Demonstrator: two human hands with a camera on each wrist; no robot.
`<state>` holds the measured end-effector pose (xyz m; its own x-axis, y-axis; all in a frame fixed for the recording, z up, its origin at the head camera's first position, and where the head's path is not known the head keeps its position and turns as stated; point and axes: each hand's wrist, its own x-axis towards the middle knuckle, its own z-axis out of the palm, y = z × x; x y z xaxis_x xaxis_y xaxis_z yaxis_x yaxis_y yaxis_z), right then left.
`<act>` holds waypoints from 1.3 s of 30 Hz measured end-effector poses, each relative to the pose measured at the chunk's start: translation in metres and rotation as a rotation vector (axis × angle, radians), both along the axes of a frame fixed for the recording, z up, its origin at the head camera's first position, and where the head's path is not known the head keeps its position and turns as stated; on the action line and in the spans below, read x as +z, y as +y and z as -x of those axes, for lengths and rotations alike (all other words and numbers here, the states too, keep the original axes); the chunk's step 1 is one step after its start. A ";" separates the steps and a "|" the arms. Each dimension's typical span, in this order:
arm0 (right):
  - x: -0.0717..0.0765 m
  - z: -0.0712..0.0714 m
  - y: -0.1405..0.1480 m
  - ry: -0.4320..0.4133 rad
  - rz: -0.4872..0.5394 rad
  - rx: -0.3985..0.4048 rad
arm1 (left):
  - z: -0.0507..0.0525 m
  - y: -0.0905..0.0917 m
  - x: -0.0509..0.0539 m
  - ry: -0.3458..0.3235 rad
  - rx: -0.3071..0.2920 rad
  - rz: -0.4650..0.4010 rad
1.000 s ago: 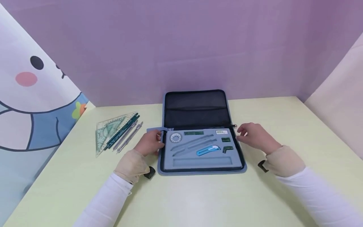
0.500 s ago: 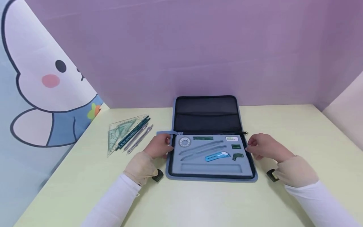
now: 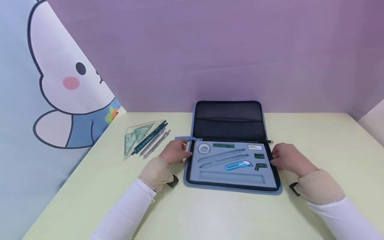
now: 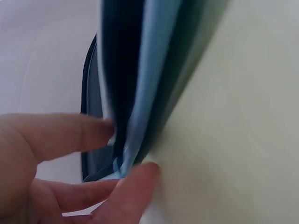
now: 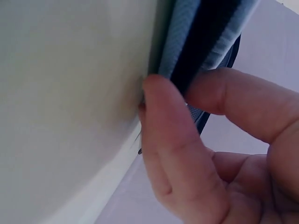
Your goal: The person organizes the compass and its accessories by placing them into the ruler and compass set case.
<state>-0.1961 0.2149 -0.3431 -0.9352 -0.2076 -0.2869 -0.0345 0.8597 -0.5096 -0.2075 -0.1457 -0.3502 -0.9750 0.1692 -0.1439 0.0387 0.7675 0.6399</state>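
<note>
You have the open case (image 3: 232, 189) square between your left grip (image 3: 174, 152) and right grip (image 3: 285, 157), neither nearer; each appears to pinch the side rim beside it. It sits toward the far edge of the bench (image 3: 210, 213). Its tray (image 3: 231, 176) has its long axis side to side, right end slightly closer to the near edge; the raised lid (image 3: 228, 114) points toward the far edge.

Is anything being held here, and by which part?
The open case: left grip on its left edge, right grip on its right edge.
</note>
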 end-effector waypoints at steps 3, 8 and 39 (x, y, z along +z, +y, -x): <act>0.000 -0.001 0.003 -0.010 0.005 -0.005 | 0.002 -0.010 0.008 0.063 -0.010 0.076; 0.001 -0.002 0.002 -0.020 0.035 -0.006 | 0.004 -0.041 0.026 0.155 0.010 0.181; -0.001 -0.003 0.001 0.030 0.028 0.004 | 0.027 -0.084 0.008 0.040 0.013 0.548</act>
<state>-0.1927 0.2164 -0.3437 -0.9424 -0.2187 -0.2530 -0.0531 0.8448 -0.5324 -0.2345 -0.2297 -0.3421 -0.9830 0.0680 -0.1703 0.0433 0.9885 0.1450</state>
